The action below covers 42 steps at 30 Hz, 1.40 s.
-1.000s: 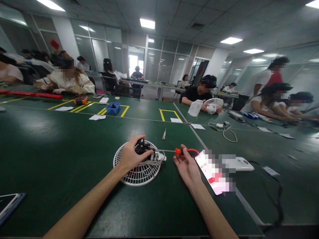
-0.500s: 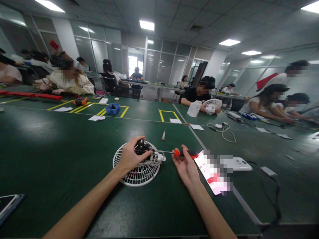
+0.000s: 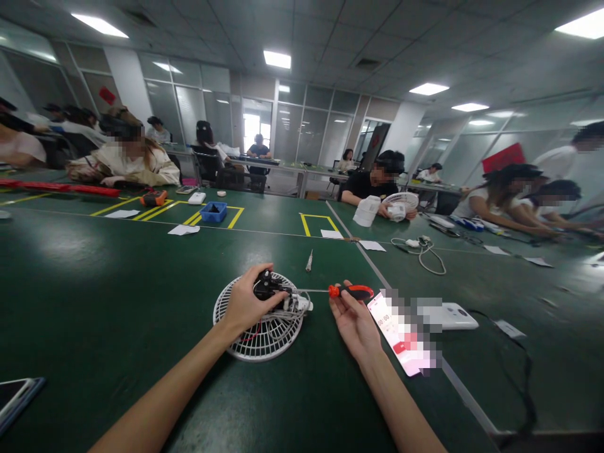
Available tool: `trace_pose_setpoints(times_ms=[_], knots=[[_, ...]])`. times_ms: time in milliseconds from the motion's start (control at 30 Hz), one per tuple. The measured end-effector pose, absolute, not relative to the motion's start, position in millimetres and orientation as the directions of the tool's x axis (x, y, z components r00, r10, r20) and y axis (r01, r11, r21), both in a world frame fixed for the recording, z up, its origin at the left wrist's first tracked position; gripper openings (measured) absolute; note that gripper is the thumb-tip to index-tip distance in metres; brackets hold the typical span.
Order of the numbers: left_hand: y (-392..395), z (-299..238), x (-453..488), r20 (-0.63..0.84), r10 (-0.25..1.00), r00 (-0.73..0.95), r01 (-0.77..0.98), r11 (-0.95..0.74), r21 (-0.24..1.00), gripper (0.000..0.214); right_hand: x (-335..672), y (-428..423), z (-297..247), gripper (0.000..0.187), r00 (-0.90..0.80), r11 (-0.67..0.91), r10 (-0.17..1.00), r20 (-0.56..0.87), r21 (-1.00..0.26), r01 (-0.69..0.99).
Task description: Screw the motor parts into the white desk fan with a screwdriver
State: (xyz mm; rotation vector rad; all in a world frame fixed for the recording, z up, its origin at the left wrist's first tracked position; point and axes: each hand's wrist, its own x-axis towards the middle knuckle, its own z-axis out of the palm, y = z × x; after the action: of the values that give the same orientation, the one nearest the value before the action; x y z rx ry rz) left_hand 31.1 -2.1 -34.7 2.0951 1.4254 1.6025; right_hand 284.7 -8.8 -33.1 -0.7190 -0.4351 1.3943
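A white round fan grille (image 3: 259, 333) lies flat on the green table in front of me. My left hand (image 3: 246, 302) is closed around a small black motor part (image 3: 265, 286) that sits on the grille, with white wires and a connector (image 3: 298, 305) beside it. My right hand (image 3: 353, 318) holds a red and black screwdriver (image 3: 352, 291) by the handle, palm up, fingers curled under it. The screwdriver's thin shaft points left and reaches the motor part.
A phone (image 3: 399, 333) and a white flat device (image 3: 450, 316) lie right of my right hand. A small loose tool (image 3: 309, 260) lies beyond the grille. Another phone (image 3: 16, 395) is at the near left edge. Several people work at the far tables; a blue tray (image 3: 213, 212) stands far left.
My right hand has closed more firmly on the screwdriver handle. My left hand stays on the motor part. The view has tilted slightly.
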Motion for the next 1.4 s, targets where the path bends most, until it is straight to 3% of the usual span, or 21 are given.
trace_pose_setpoints(times_ms=[233,467,833,1000,1100,1167,1233,1333,1400], knots=[[-3,-35,31,0.672,0.740,-0.027,0.583,-0.535,0.611,0.056,284,-10,-34,0.047,0.140,0.029,0.985,-0.097,-0.713,-0.700],[-3,-32,32,0.675,0.738,-0.025,0.585,-0.537,0.608,0.054,277,-13,-33,0.057,0.252,0.076,0.962,-0.102,-0.790,-0.609],[-4,-31,31,0.682,0.731,-0.010,0.601,-0.541,0.589,0.057,283,-6,-34,0.049,0.315,0.128,0.944,-0.100,-0.770,-0.626],[-5,-29,31,0.681,0.733,0.003,0.603,-0.544,0.583,0.056,291,1,-36,0.042,0.369,0.077,0.910,-0.190,-0.796,-0.601],[-6,-29,30,0.678,0.735,0.006,0.600,-0.545,0.586,0.056,294,2,-38,0.039,0.213,-0.067,0.950,-0.229,-0.814,-0.577],[-7,-30,29,0.676,0.737,-0.004,0.591,-0.544,0.596,0.057,294,2,-39,0.041,0.085,-0.123,0.978,-0.190,-0.859,-0.497],[-8,-30,26,0.665,0.746,-0.020,0.579,-0.534,0.616,0.060,293,4,-41,0.045,0.055,-0.118,0.988,-0.142,-0.942,-0.316],[-8,-30,19,0.636,0.771,-0.028,0.557,-0.516,0.650,0.062,293,11,-47,0.037,0.172,0.009,0.985,0.026,-0.995,0.098],[-8,-30,12,0.621,0.784,-0.015,0.546,-0.514,0.662,0.062,292,16,-50,0.037,0.205,0.076,0.963,0.175,-0.906,0.417]])
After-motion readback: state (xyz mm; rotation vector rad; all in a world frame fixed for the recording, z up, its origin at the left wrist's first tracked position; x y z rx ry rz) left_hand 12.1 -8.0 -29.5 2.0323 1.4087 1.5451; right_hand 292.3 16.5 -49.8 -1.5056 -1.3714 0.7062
